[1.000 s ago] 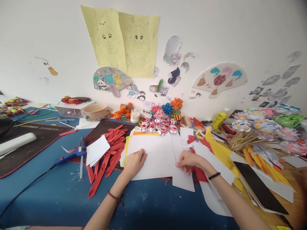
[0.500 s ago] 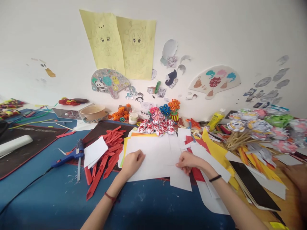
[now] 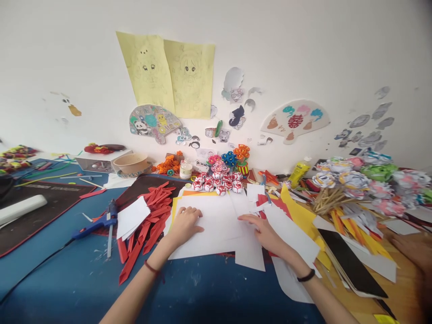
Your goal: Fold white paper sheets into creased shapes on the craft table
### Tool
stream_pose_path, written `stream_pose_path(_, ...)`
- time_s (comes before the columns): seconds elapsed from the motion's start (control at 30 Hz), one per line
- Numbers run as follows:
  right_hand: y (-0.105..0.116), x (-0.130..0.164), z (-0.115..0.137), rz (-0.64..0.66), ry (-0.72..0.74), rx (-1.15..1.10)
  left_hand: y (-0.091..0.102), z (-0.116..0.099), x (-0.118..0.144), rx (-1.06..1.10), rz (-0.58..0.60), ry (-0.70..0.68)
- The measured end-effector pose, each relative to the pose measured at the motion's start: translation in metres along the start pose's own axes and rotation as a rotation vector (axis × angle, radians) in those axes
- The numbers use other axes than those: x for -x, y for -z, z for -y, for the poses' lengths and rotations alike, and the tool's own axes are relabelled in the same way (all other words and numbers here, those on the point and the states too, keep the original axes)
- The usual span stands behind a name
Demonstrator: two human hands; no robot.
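Note:
White paper sheets (image 3: pixel 216 225) lie in front of me on the blue table. Flat on their left part rests my left hand (image 3: pixel 185 225), its fingers spread and nothing in them. My right hand (image 3: pixel 265 231) is over the right side of the sheets, index finger stretched out to the left, holding nothing I can see. A smaller white sheet (image 3: pixel 249 257) sticks out below it. Left of the sheets are many folded red paper strips (image 3: pixel 157 216) and a small stack of white paper (image 3: pixel 133 218). Red-and-white folded paper pieces (image 3: pixel 219 182) stand behind the sheets.
A blue glue gun (image 3: pixel 104 220) with a cord lies at the left. To the right are yellow paper (image 3: pixel 295 216), a black notebook (image 3: pixel 351 261) and paper flowers on sticks (image 3: pixel 357 180). Another person's hand (image 3: pixel 410 249) shows at the right edge.
My left hand has opened from a loose curl and spread on the paper. My right hand's pinched fingers have straightened, pointing left. The view has tilted up slightly.

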State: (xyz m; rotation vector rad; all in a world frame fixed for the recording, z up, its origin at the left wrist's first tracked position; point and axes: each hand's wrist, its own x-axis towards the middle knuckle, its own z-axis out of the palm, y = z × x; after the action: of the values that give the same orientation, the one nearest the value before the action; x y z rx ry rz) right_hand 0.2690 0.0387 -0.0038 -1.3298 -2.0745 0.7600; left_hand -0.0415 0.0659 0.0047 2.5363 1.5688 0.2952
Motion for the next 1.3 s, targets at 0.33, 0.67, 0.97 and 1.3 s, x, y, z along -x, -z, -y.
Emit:
stream_pose_path(0.33, -0.005, -0.002, 0.018, 0.080, 0.114, -0.125, 0.075, -0.015, 0.040, 0.677, -0.033, -0.011)
stream_pose_path(0.67, 0.026, -0.004, 0.069, 0.056, -0.001, -0.436, 0.071, -0.013, 0.060, 1.306, -0.208, 0.360)
stream_pose_path(0.97, 0.027, -0.011, 0.021, -0.069, -0.374, -0.413, 0.007, 0.001, 0.079, 1.325, -0.147, 0.690)
stream_pose_path(1.3, -0.067, -0.018, 0.039, 0.080, 0.132, 0.257, -0.022, -0.012, 0.096, 0.868, -0.117, 0.540)
